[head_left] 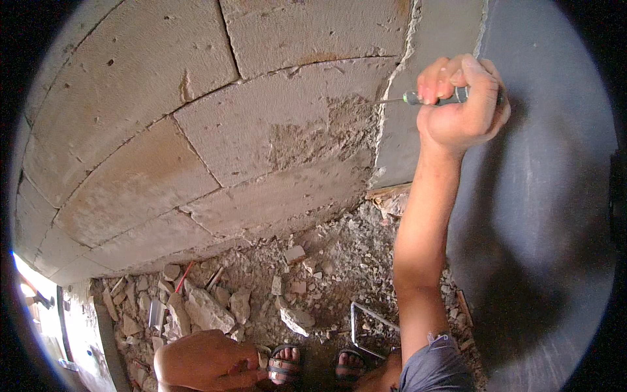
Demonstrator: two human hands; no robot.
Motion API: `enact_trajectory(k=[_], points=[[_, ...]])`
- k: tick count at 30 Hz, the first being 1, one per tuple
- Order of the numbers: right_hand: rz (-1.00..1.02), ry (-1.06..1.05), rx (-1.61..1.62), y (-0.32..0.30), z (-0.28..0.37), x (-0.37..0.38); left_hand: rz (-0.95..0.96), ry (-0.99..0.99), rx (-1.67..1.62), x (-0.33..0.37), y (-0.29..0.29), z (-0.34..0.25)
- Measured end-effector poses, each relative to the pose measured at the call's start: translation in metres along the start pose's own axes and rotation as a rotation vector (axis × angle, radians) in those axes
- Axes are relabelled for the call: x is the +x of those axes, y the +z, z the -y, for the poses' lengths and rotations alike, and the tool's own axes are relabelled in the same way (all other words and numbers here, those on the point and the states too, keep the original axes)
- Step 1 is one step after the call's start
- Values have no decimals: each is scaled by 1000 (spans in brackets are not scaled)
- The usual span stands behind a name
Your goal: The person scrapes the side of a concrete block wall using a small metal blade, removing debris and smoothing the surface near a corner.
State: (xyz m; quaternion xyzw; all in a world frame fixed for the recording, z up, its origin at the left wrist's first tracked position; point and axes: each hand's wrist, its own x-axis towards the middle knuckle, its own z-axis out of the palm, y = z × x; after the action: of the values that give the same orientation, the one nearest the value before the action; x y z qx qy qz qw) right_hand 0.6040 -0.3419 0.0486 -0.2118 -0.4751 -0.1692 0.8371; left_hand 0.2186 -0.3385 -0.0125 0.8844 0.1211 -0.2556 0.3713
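Note:
My right hand (464, 101) is raised at the upper right, its fingers wrapped round the dark handle of a screwdriver (410, 98) with a green collar. The thin shaft points left, and its tip meets or nearly meets a rough, chipped patch (356, 117) on the pale block wall (261, 124). This patch lies beside a ragged joint edge next to a smooth grey strip (428, 39). Low in the view, my left hand (238, 359) is near my left foot, away from the wall. Shadow and the view's lower edge obscure its fingers, and nothing shows in it.
Broken stone and rubble (313, 248) cover the ground along the wall's foot. A bent light metal frame (356, 323) lies near my sandalled feet (285, 366). A thin red stick (185, 276) stands among the stones. A dark grey flat surface (542, 196) rises on the right.

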Motion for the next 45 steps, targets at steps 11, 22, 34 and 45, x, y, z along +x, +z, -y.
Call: enact_trajectory(k=[11, 22, 34, 45], points=[[68, -8, -45, -8, -48, -25, -1, -96, 46, 0, 0, -6], [108, 140, 1, -17, -78, -42, -69, 7, -6, 7, -8, -10], [-36, 115, -46, -29, -93, -59, -82, 113, -3, 21, -12, -1], [129, 27, 245, -6, 6, -9, -26, 63, 1, 11, -8, -10]])
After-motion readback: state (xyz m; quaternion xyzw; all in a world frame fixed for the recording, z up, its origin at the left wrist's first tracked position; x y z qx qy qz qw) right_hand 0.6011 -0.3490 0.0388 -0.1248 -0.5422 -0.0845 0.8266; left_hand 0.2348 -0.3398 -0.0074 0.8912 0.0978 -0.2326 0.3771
